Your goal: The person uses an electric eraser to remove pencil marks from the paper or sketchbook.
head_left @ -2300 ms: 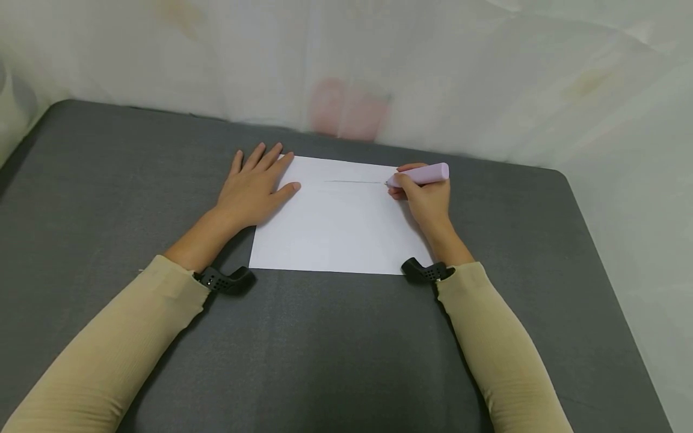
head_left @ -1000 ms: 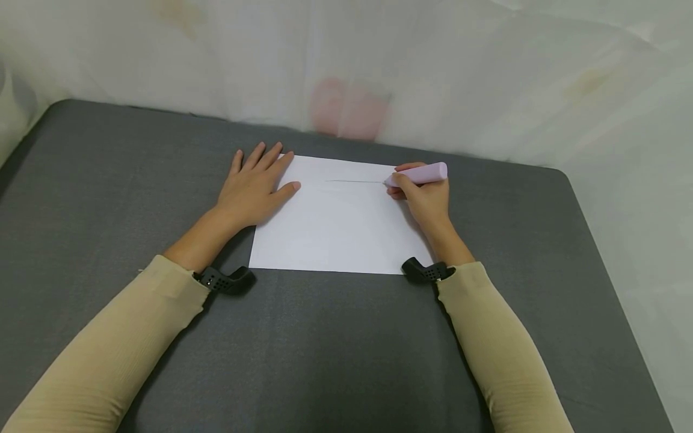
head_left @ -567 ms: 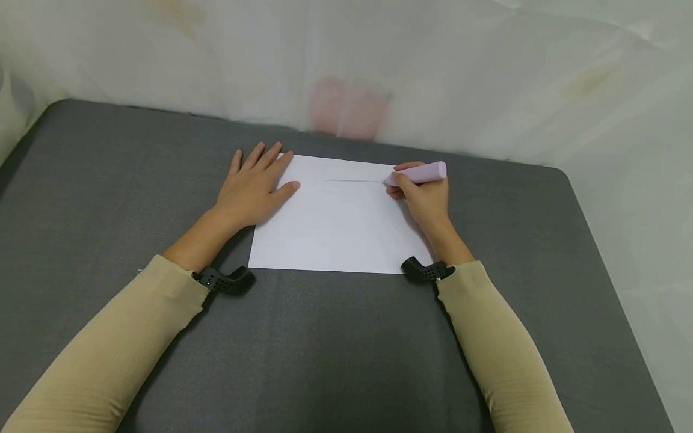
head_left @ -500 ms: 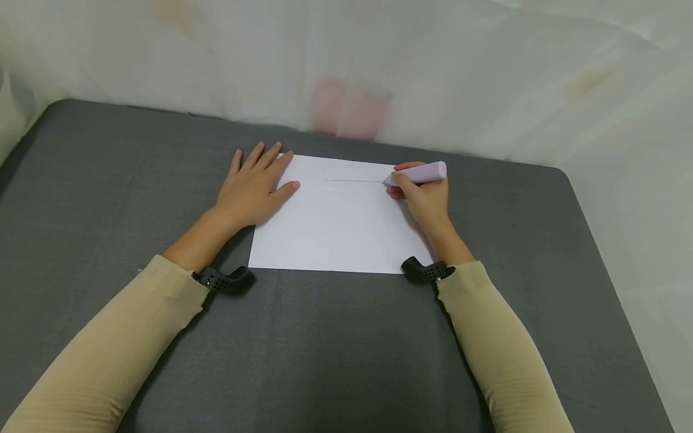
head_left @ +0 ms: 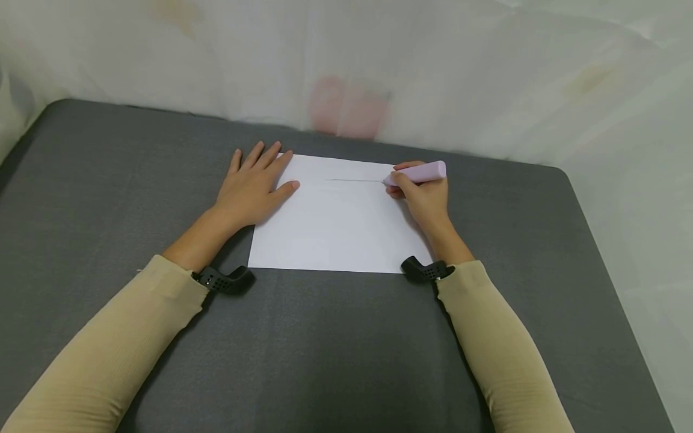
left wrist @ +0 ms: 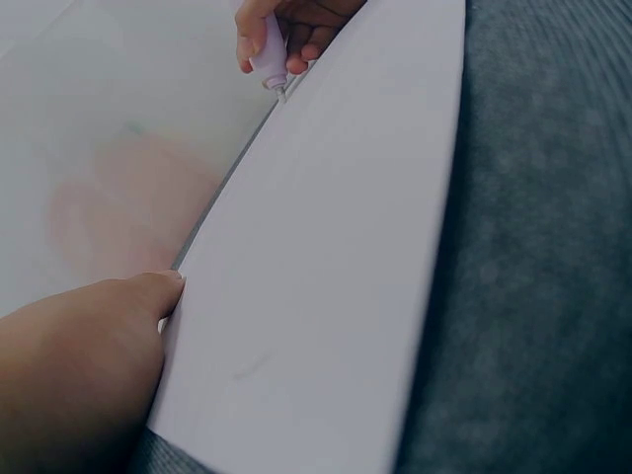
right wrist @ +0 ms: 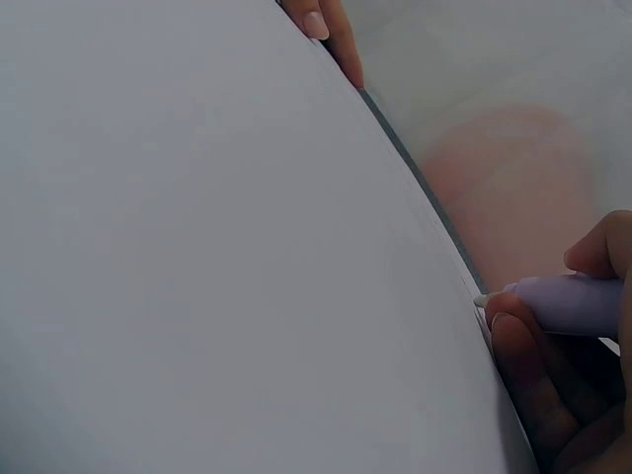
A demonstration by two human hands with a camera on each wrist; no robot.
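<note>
The right hand [head_left: 428, 198] is gripping a pale pink pen [head_left: 417, 174] with fingers curled round its barrel, the tip touching the white sheet of paper [head_left: 335, 222] at the right end of a thin drawn line [head_left: 354, 180] near the sheet's far edge. The pen is lying nearly level, its back end pointing right. The left hand [head_left: 251, 186] is lying flat with straight fingers, pressing the sheet's far left corner onto the grey table [head_left: 108, 180]. The paper is sitting between both hands.
</note>
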